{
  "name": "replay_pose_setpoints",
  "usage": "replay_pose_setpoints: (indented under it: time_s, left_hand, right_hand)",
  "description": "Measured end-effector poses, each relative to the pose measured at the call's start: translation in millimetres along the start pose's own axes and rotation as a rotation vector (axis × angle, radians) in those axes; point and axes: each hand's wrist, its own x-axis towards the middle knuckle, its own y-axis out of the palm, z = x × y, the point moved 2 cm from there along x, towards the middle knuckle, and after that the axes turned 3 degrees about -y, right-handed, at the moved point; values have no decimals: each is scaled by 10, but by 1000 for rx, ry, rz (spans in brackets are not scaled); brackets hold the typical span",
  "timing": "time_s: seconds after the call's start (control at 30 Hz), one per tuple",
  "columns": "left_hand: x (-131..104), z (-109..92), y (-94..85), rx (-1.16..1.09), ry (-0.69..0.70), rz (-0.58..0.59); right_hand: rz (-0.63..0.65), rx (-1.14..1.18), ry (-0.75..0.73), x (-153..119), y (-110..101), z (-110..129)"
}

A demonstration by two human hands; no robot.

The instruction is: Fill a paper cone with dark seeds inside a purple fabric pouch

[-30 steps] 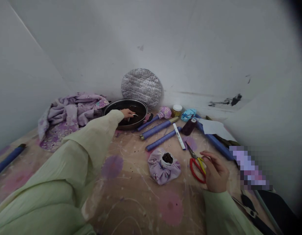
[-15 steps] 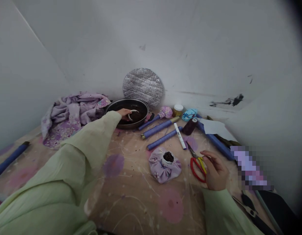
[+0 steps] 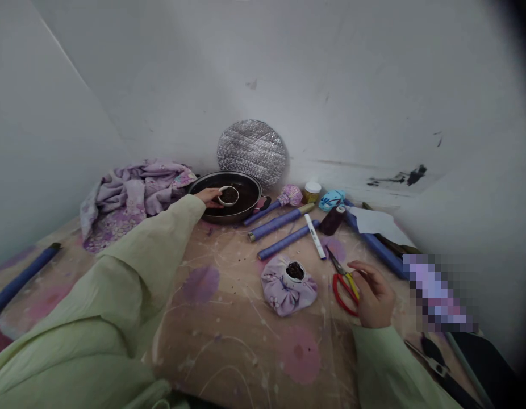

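My left hand (image 3: 211, 197) holds a small white-rimmed bowl (image 3: 228, 196) filled with dark grains, over the left part of a black pan (image 3: 250, 211). The pan has dark contents. My right hand (image 3: 374, 295) is at the right, beside the red and yellow scissors (image 3: 345, 292); its fingers are bent, and whether they touch the yellow handle cannot be made out. Between the hands, nearer to me, sits a gathered purple floral cloth pouch (image 3: 288, 295), its round mouth open and dark grains showing inside.
Blue wrapped rods (image 3: 288, 241), a white marker (image 3: 315, 237), a dark thread spool (image 3: 332, 220) and a lidded jar (image 3: 311, 192) lie beyond the pouch. Floral cloth (image 3: 135, 193) is heaped left of the pan. A silver disc (image 3: 251, 152) leans on the wall.
My left hand has lifted the bowl slightly out of the pan's contents and levelled it, with grains now visible inside. My right hand has barely moved.
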Motion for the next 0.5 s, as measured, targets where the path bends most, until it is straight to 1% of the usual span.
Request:
replay_pose_setpoints:
  time_s: [0.13, 0.27, 0.4, 0.5]
  left_hand:
    - [-97, -43, -36, -146, -5, -3]
    - [-155, -87, -55, -309, -24, -37]
    - [-135, -77, -68, -465, -65, -68]
    - [-103, -37, -55, -597, -56, -68]
  right_hand:
    - [3, 9, 7, 2, 3, -13]
    - [10, 4, 6, 2, 8, -14]
    - [23, 2, -7, 4, 14, -1]
    - [27, 2, -14, 5, 17, 17]
